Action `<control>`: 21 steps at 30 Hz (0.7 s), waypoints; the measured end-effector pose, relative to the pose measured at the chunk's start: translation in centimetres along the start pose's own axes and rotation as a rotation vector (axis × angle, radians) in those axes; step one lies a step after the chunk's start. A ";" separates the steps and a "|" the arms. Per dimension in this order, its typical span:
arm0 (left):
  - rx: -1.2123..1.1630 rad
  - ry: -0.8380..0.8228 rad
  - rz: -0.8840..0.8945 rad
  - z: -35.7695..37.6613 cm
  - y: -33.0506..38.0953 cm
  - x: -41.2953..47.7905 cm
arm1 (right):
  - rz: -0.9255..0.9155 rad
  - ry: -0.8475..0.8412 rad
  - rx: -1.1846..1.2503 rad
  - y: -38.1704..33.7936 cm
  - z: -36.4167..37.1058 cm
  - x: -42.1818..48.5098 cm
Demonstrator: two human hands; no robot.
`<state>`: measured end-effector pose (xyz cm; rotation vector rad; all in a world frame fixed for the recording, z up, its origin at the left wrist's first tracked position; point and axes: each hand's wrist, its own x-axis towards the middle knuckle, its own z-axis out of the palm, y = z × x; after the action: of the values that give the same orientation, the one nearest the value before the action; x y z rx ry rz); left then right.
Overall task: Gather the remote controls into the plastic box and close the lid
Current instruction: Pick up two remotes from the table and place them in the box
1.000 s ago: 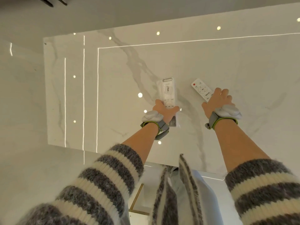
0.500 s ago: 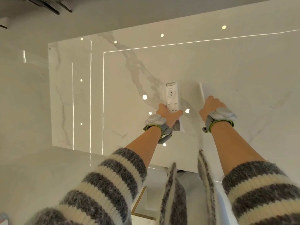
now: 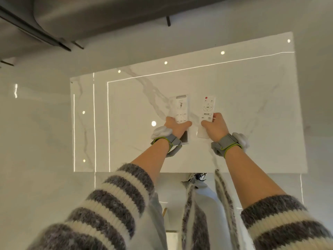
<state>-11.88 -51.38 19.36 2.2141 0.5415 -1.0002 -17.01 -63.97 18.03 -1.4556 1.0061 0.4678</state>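
My left hand grips the lower end of a white remote in a clear plastic sleeve, held above the white marble table. My right hand grips a second white remote with a red button by its lower half, face up. The two remotes are side by side, a short gap between them, both pointing away from me. No plastic box or lid is in view.
The table's near edge runs just below my wrists; its left edge and right edge show. Glossy white floor surrounds it. A grey sofa base with dark legs lies beyond the table.
My right hand has picked the red-button remote off the table and turned it face up. Both hands have lifted, and the view has pulled back from the table.
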 end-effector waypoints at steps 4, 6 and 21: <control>-0.023 -0.058 0.116 -3.8 2.7 -7.1 | -0.049 0.058 0.204 -3.3 -1.8 -8.2; -0.043 -0.060 0.159 -4.6 3.6 -9.1 | -0.056 0.113 0.276 -4.5 -2.1 -10.4; 0.154 -0.403 0.577 -4.4 5.1 -24.0 | -0.096 0.667 0.594 -3.0 -5.0 -30.3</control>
<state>-21.67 -54.39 42.08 2.0274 -0.3488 -1.1404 -32.29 -59.87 44.57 -1.1092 1.4332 -0.4031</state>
